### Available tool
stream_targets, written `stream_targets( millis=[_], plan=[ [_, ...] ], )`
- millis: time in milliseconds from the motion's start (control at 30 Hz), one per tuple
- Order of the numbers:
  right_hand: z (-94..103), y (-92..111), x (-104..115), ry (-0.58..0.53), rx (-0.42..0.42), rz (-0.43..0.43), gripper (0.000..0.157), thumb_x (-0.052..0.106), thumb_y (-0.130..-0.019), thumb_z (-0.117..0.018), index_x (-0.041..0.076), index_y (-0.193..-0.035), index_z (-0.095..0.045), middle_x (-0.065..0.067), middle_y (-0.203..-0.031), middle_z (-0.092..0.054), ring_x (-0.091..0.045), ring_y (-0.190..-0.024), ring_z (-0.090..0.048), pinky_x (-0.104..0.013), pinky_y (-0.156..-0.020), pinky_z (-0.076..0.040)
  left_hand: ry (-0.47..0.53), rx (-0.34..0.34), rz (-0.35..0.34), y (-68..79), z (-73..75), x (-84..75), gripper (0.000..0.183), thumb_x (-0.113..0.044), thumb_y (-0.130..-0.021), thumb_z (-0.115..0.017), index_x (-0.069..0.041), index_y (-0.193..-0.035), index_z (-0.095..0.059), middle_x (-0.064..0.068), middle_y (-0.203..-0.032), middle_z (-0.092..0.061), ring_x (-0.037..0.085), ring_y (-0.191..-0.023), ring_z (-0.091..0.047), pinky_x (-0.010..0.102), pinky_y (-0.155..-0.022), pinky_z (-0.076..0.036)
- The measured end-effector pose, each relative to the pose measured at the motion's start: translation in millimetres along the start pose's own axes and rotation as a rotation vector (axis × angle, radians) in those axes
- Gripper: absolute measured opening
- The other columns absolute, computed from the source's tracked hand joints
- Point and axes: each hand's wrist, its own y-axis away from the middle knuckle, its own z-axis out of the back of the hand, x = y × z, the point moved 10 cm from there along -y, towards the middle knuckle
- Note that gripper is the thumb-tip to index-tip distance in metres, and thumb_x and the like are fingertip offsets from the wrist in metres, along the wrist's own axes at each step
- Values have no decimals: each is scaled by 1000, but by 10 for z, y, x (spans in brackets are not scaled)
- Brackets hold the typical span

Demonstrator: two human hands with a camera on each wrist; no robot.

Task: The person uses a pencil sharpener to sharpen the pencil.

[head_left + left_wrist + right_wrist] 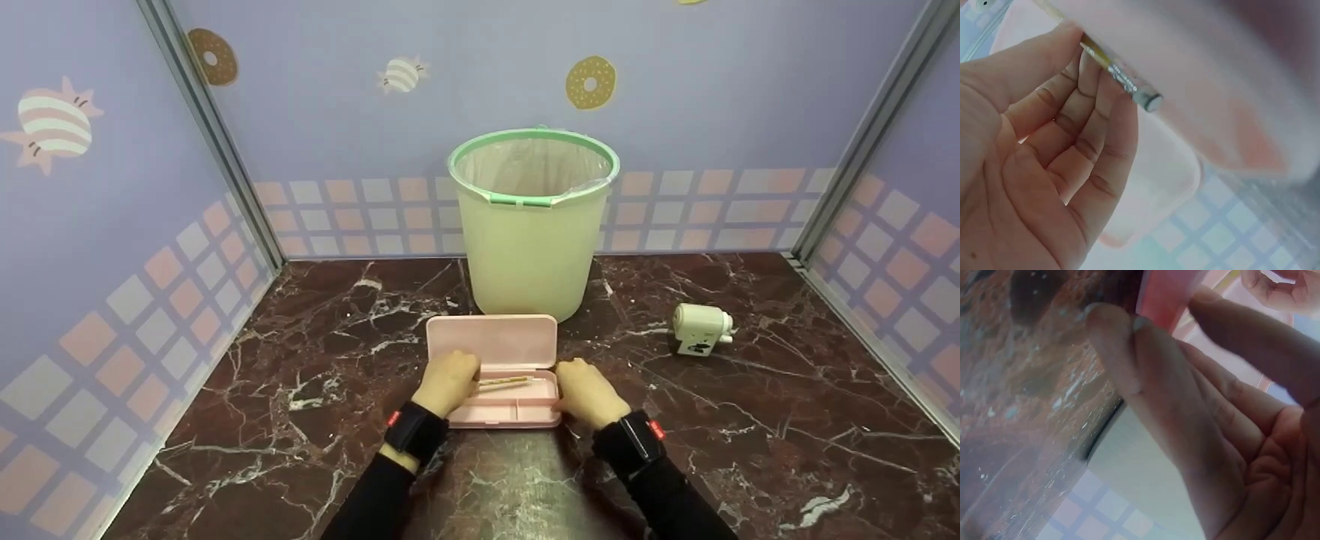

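Observation:
A pink pencil case (491, 341) lies on the dark marbled table with its lid tipped back. My left hand (448, 379) is over the left part of the case and pinches a pencil (504, 383) between thumb and fingers. In the left wrist view the pencil's white end (1154, 103) sticks out past the fingers, close to the case wall. At the right end of the case, my right hand (589, 390) grips the side wall (1165, 295), thumb on the inner side and fingers outside. A divider splits the front of the tray into compartments.
Behind the case stands a pale green bin (532, 255) with a clear liner and green rim. A light green pencil sharpener (700, 328) with a crank stands to the right. Patterned panels (337, 135) enclose the table at the back and both sides.

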Motion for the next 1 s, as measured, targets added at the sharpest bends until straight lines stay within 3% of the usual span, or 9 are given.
stream_targets(
  millis=[200,433,567,767,867,1000],
  plan=[
    [165,-18,-201,-49,2,-88,25,9,-74,-78,7,-56,-60,-4,-58,-62,-21,-55,-58,-39,-55,-49,-5,-51,15,17,171,10,13,-14,-77,-79,-8,-74,-68,11,-78,-72,32,-72,-68,45,-62,-55],
    [486,-13,-584,-74,-111,-148,11,9,-79,-75,-1,-76,-71,-17,-75,-72,-34,-69,-69,-50,-71,-56,15,-101,26,41,351,-2,13,-11,-78,-79,-6,-75,-68,12,-76,-71,32,-69,-68,46,-58,-55],
    [673,9,-741,-97,-207,-157,13,5,-81,-72,-7,-88,-71,-23,-84,-73,-39,-76,-69,-52,-77,-55,19,-147,10,51,435,-25,13,-9,-76,-80,-7,-75,-67,12,-75,-71,33,-67,-67,45,-57,-55],
    [962,86,-988,-77,-409,-196,45,-1,-79,-72,-11,-121,-60,-33,-121,-62,-49,-114,-58,-57,-102,-44,34,-147,27,25,476,-21,6,-10,-79,-78,-9,-82,-73,9,-79,-74,32,-72,-69,44,-60,-56],
    [1010,138,-1170,-100,-457,-224,61,-5,-77,-73,-10,-134,-52,-32,-137,-51,-49,-131,-44,-54,-114,-33,43,-131,39,13,478,-16,5,-11,-79,-78,-10,-84,-76,8,-82,-75,31,-75,-71,44,-62,-57],
    [1025,228,-1451,-133,-502,-266,73,-12,-70,-74,-9,-138,-48,-32,-142,-44,-50,-139,-32,-55,-119,-25,42,-117,41,8,486,-11,4,-10,-79,-78,-11,-82,-77,6,-82,-76,29,-74,-71,43,-62,-56]
  ],
)
